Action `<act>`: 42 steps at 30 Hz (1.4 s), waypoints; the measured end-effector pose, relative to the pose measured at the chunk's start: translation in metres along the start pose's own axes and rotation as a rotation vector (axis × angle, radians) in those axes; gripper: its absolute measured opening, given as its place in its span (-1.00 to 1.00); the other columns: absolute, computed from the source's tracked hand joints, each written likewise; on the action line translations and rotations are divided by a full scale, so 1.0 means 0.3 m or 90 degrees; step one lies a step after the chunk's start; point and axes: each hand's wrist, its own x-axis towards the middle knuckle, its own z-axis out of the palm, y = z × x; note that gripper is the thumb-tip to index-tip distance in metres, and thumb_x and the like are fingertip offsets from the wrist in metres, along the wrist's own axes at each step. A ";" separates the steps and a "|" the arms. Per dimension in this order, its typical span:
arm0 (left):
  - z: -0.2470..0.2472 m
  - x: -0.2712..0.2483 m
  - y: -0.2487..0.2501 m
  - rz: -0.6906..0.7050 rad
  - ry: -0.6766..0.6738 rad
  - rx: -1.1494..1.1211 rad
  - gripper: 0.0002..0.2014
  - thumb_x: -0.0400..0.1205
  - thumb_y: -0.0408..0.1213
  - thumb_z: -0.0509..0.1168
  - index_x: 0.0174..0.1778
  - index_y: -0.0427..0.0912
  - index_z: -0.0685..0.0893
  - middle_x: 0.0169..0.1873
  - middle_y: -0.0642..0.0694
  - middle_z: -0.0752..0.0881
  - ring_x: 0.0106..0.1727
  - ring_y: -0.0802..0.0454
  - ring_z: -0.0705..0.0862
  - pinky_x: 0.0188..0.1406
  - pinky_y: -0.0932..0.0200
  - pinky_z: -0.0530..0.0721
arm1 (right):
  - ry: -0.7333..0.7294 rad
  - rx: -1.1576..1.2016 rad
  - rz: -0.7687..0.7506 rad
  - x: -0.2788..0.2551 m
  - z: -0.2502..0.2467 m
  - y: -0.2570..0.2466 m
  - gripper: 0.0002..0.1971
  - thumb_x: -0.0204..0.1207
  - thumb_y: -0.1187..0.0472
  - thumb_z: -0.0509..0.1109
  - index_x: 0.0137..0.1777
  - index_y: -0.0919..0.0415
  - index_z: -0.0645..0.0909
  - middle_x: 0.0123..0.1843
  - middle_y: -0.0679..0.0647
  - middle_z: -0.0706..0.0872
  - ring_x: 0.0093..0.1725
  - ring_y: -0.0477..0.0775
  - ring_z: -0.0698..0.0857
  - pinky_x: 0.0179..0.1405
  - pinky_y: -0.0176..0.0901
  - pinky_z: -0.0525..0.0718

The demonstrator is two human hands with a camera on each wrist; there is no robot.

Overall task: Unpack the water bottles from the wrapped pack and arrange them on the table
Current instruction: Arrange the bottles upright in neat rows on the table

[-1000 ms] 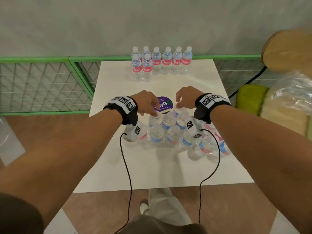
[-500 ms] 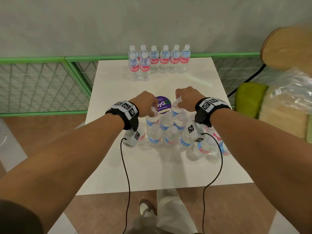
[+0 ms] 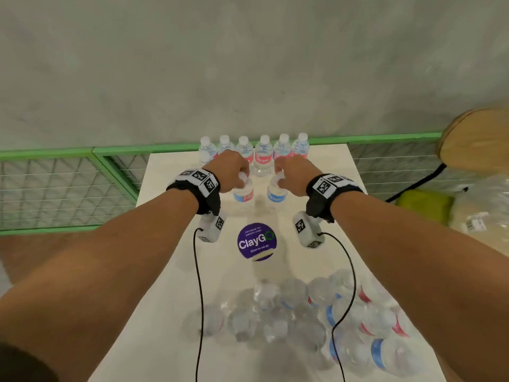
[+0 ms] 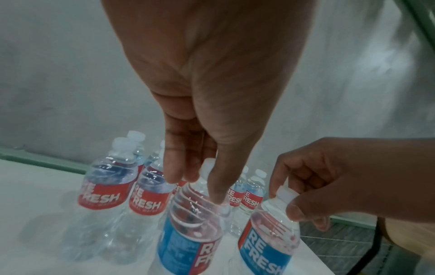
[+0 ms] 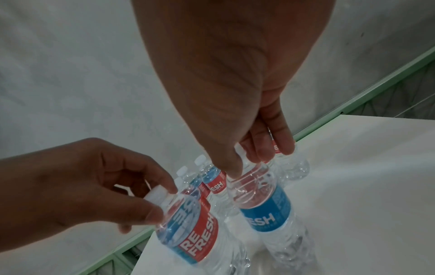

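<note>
Two water bottles are held by their caps above the white table (image 3: 170,271), just before the row of bottles (image 3: 263,154) at its far edge. My left hand (image 3: 239,179) pinches the cap of the left bottle (image 3: 243,193); the left wrist view shows those fingers (image 4: 172,167) round that bottle (image 4: 188,232). My right hand (image 3: 281,177) pinches the cap of the right bottle (image 3: 275,193), the blue-labelled bottle (image 5: 263,208) in the right wrist view. Both bottles tilt slightly; I cannot tell whether they touch the table. The opened pack (image 3: 316,312) lies blurred at the near edge.
A round purple sticker (image 3: 256,241) marks the table's middle. A green-framed wire fence (image 3: 68,183) runs behind and to the left, against a grey wall. At the right stand a wooden seat (image 3: 473,133) and a plastic bag (image 3: 482,216). Black cables (image 3: 198,299) hang from both wrists.
Each hand took a bottle by the cap from the pack and carried it away to the far row. The view has shifted forward, so the pack now lies near the bottom.
</note>
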 end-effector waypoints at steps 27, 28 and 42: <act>0.035 0.333 -0.111 -0.009 0.033 0.115 -0.65 0.56 0.00 0.45 0.19 -0.08 0.71 0.04 -0.12 0.70 0.05 -0.15 0.69 0.04 0.02 0.59 | 0.051 -0.003 0.045 0.358 0.045 0.049 -0.57 0.59 -0.08 0.38 0.29 0.20 0.49 0.03 0.18 0.66 -0.01 0.27 0.70 -0.13 0.03 0.67; 0.033 0.332 -0.109 -0.007 0.035 0.125 -0.68 0.58 -0.02 0.44 0.18 -0.09 0.73 0.04 -0.12 0.72 0.06 -0.16 0.69 0.04 0.02 0.56 | 0.048 -0.006 0.033 0.359 0.046 0.048 -0.61 0.60 -0.01 0.38 0.30 0.21 0.50 0.05 0.21 0.67 0.00 0.30 0.70 -0.10 0.06 0.69; 0.021 0.322 -0.113 -0.011 0.013 0.112 -0.72 0.56 -0.22 0.46 0.19 -0.10 0.76 0.04 -0.13 0.72 0.08 -0.17 0.69 0.09 -0.03 0.64 | 0.071 0.079 0.025 0.365 0.073 0.058 -0.77 0.54 0.20 0.39 0.18 0.18 0.62 0.00 0.20 0.74 0.00 0.28 0.71 -0.15 -0.05 0.61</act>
